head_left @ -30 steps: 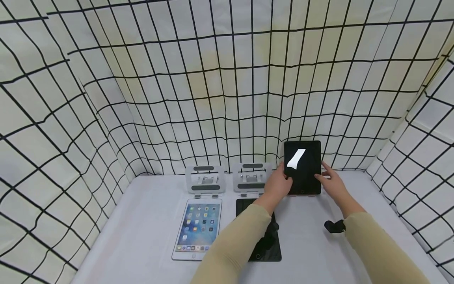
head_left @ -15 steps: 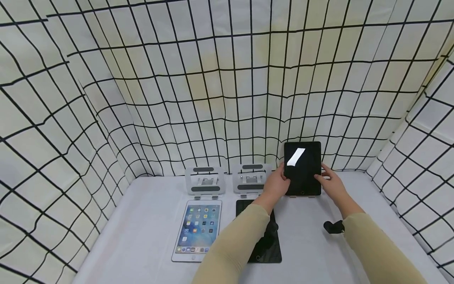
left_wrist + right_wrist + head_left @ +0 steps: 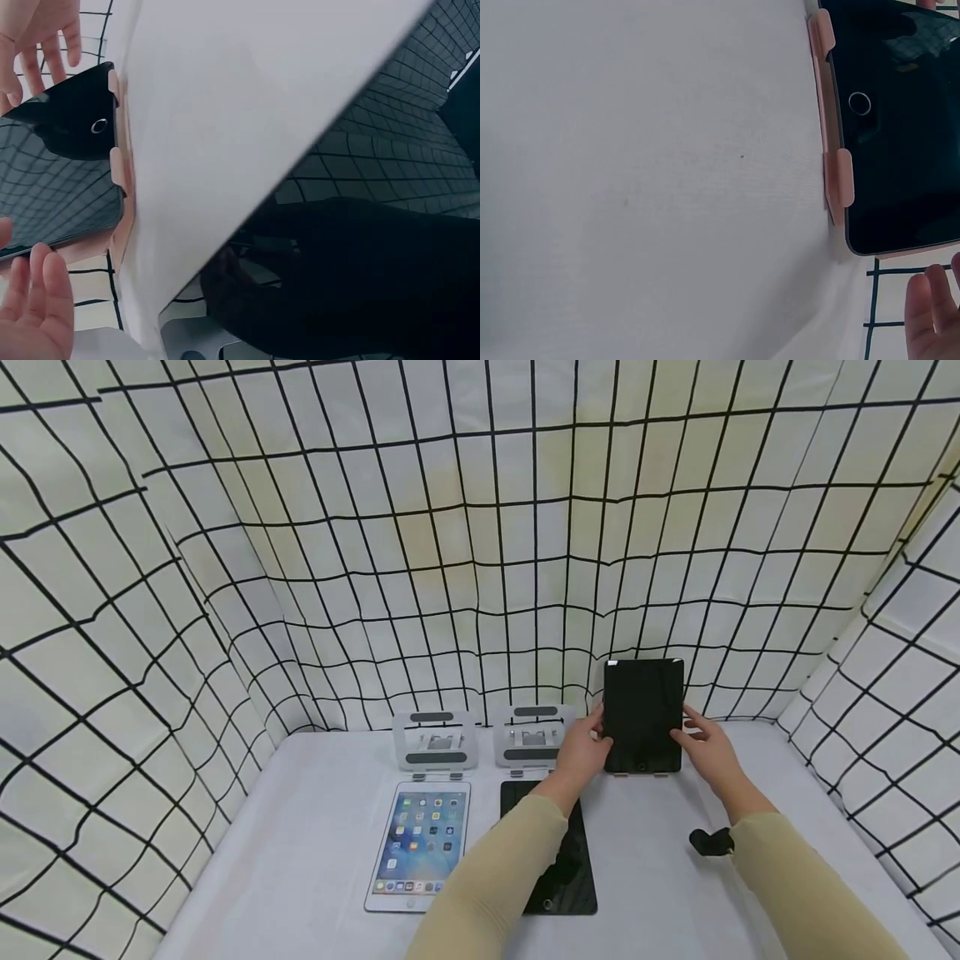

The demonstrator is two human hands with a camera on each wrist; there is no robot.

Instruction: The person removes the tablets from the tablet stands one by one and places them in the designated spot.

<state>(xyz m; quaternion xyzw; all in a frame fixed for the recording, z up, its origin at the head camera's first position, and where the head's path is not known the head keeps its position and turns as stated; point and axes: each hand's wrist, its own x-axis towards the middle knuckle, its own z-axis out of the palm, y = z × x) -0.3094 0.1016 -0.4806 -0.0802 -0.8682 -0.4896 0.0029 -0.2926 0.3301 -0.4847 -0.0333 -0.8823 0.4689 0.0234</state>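
A black tablet [image 3: 642, 714] stands upright at the back right, its lower edge in the hooks of a pink tablet stand [image 3: 844, 178]. My left hand [image 3: 581, 753] holds the tablet's left edge, thumb at the front, and in the left wrist view its fingertips meet that edge. My right hand [image 3: 711, 752] is at the right edge, with the thumb on the front rim and the fingers reaching beside and behind. The right wrist view shows these fingers [image 3: 930, 300] extended close to the tablet's side. Both palms face inward.
Two grey-white stands [image 3: 435, 742] are to the left at the back. In front lie a white tablet [image 3: 420, 843] with a lit screen and a second black tablet [image 3: 577, 877], partly under the left forearm. A grid-patterned sheet [image 3: 525, 543] walls the white table [image 3: 300, 860].
The upright tablet has changed its tilt slightly: the bright reflection on its screen has shrunk to a small patch at the top left. Both hands stay at its sides.
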